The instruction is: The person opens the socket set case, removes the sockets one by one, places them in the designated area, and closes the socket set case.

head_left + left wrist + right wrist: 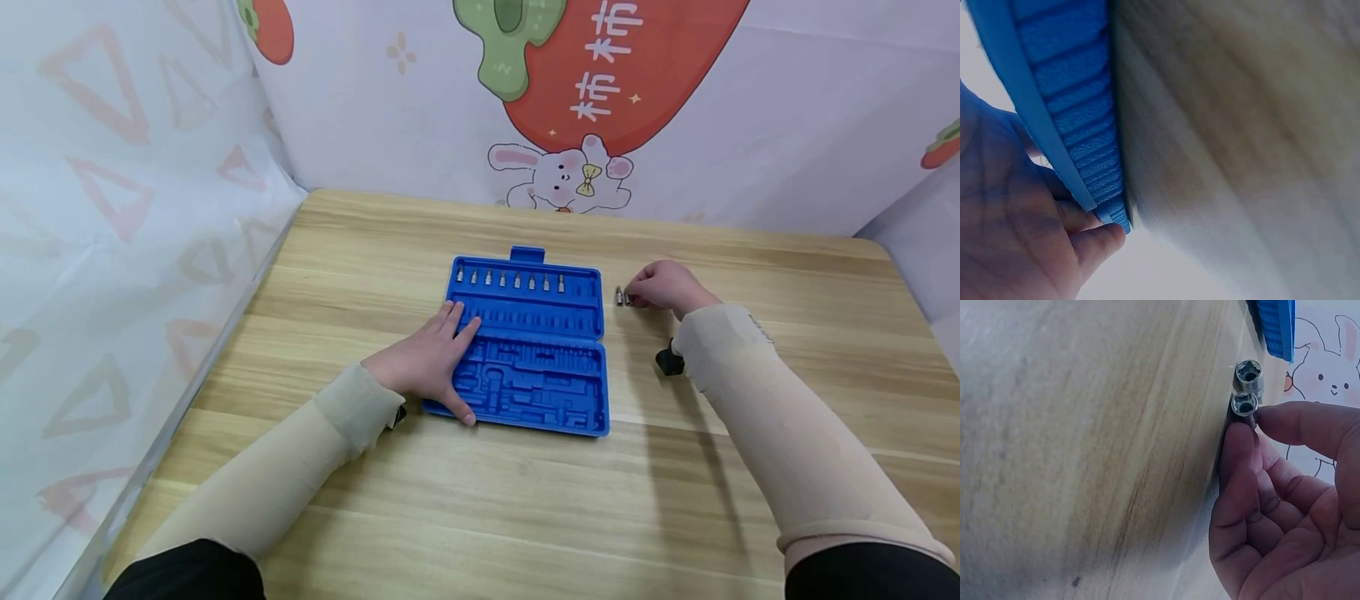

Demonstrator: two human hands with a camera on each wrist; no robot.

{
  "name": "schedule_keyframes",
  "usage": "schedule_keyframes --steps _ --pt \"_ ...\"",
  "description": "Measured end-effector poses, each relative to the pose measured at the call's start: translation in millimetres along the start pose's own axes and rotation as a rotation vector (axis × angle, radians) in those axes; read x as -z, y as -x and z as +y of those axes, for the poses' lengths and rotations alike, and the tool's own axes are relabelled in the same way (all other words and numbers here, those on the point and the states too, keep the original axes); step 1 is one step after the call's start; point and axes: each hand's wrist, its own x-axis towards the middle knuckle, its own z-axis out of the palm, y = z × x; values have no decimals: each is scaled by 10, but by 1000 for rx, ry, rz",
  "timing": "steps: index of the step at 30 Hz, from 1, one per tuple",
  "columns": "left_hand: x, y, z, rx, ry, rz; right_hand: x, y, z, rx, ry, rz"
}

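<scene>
An unfolded blue plastic case (525, 329) lies on the table, with a row of several small metal bits (517, 281) along its upper half. My left hand (423, 358) rests over the case's left edge with fingers spread; its fingers also touch the blue edge (1041, 125) in the left wrist view. Right of the case, my right hand (667, 287) pinches a small metal socket (1245, 405) between thumb and fingertips at the tabletop. A second socket (1249, 374) stands right beside it, nearer the case.
The wooden table (510, 500) reaches up to a printed cloth backdrop (412, 108) at the back. Another patterned cloth (150, 208) hangs along the left side. The case's small latch tab (527, 254) sticks out at the back.
</scene>
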Motion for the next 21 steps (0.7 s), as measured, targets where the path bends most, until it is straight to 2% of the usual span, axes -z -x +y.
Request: schedule_keyframes --steps 21 --pt "0 -5 -7 4 18 2 -19 -9 3 -8 -42 9"
